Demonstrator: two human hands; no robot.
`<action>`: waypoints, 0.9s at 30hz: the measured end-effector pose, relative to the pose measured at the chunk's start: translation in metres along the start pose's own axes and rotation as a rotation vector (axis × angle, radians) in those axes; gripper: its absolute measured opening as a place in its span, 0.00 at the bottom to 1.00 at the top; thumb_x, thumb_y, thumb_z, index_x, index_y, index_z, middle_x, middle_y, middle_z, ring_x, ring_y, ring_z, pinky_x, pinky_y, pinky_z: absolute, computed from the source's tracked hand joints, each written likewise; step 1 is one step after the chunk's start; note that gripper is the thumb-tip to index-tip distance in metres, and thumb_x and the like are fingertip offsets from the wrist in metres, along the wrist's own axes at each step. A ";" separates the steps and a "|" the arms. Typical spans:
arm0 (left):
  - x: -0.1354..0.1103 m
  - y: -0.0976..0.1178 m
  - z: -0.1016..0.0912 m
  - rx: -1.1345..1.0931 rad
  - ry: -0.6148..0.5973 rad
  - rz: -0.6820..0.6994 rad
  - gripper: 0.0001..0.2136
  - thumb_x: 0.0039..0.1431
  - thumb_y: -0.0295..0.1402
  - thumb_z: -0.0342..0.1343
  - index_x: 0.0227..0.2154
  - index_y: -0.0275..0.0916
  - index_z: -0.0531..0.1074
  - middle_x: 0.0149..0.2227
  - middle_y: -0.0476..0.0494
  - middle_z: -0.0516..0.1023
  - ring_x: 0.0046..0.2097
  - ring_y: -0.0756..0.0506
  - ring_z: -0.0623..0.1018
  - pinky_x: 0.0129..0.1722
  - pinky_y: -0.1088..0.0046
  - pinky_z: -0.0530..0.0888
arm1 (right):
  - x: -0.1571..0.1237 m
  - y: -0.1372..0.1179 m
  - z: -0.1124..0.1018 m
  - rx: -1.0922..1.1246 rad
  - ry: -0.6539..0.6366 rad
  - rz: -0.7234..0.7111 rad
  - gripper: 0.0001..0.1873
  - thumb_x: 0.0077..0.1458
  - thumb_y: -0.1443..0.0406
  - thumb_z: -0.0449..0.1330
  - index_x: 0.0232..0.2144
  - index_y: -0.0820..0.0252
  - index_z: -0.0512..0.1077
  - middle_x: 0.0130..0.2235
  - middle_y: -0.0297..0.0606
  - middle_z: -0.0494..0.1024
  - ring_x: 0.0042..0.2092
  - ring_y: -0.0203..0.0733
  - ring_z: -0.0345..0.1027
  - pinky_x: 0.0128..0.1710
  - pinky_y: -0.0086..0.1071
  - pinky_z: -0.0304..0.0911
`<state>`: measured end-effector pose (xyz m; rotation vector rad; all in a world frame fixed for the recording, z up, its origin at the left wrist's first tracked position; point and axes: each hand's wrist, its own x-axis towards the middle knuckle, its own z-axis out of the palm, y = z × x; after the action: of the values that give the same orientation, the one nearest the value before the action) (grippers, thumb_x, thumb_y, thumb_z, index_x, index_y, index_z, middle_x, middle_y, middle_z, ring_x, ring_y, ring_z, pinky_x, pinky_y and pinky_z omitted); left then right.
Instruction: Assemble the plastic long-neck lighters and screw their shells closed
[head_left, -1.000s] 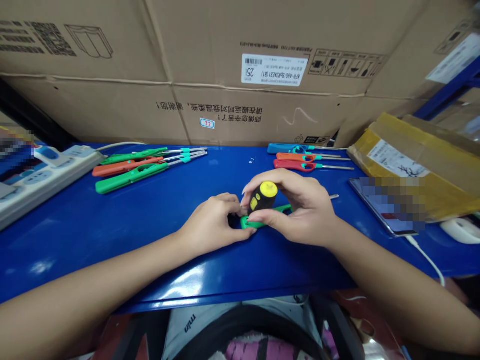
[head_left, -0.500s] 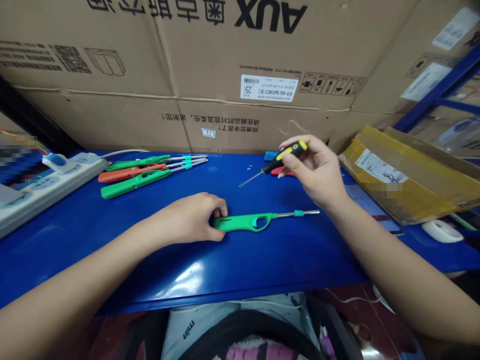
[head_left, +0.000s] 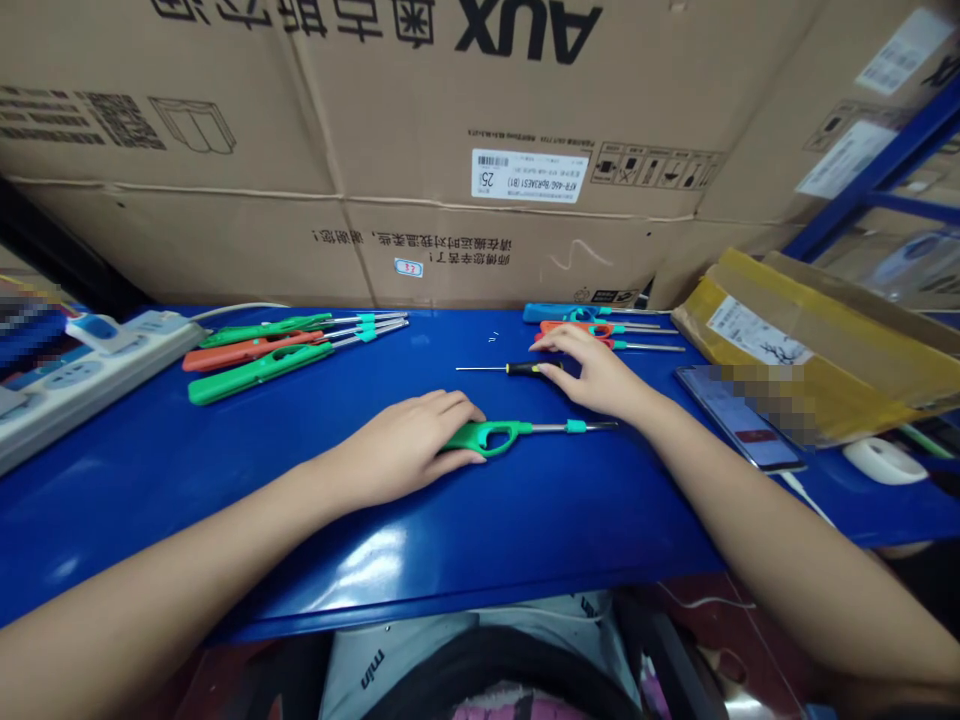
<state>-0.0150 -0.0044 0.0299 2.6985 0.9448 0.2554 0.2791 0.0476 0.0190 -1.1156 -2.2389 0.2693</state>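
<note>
A: Left hand [head_left: 416, 445] curled loosely over the handle of the green plastic long-necked lighter [head_left: 491, 436], which lies flat mid-way along the blue desk [head_left: 262, 480].
B: Right hand [head_left: 592, 375] spread flat, fingertips on the small black-and-yellow-handled screwdriver [head_left: 517, 368] just behind.
A: Lighter judged light, stiff and smooth (the thin metal neck is the weak part). Grip the handle by the trigger loop.

The green lighter [head_left: 517, 432] lies flat on the bench [head_left: 300, 450], nozzle pointing right, grip under the left hand [head_left: 409, 450], and just behind it lies the black-and-yellow screwdriver [head_left: 510, 368], shaft pointing left, handle under the right hand [head_left: 592, 375].
</note>
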 end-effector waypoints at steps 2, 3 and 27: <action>-0.001 -0.005 -0.008 0.016 -0.013 -0.044 0.17 0.70 0.46 0.49 0.52 0.41 0.68 0.50 0.41 0.78 0.48 0.40 0.79 0.44 0.66 0.73 | -0.002 -0.003 -0.014 0.005 -0.016 -0.024 0.12 0.63 0.63 0.56 0.45 0.58 0.75 0.49 0.47 0.77 0.52 0.49 0.72 0.54 0.46 0.67; -0.002 -0.008 -0.012 0.035 -0.018 -0.077 0.18 0.71 0.48 0.47 0.54 0.42 0.67 0.51 0.42 0.78 0.46 0.39 0.80 0.42 0.66 0.74 | -0.003 -0.005 -0.022 -0.018 -0.058 -0.034 0.11 0.64 0.62 0.55 0.43 0.57 0.76 0.47 0.45 0.79 0.51 0.49 0.72 0.55 0.45 0.66; -0.004 -0.019 -0.018 0.045 0.140 0.015 0.22 0.70 0.48 0.49 0.59 0.42 0.69 0.51 0.42 0.79 0.46 0.42 0.81 0.42 0.69 0.75 | -0.011 -0.026 -0.004 -0.051 -0.079 -0.237 0.07 0.64 0.64 0.60 0.42 0.59 0.76 0.41 0.40 0.82 0.43 0.44 0.76 0.46 0.37 0.71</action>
<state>-0.0336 0.0108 0.0406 2.7600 0.9799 0.4363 0.2699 0.0223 0.0284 -0.8666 -2.4334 0.1612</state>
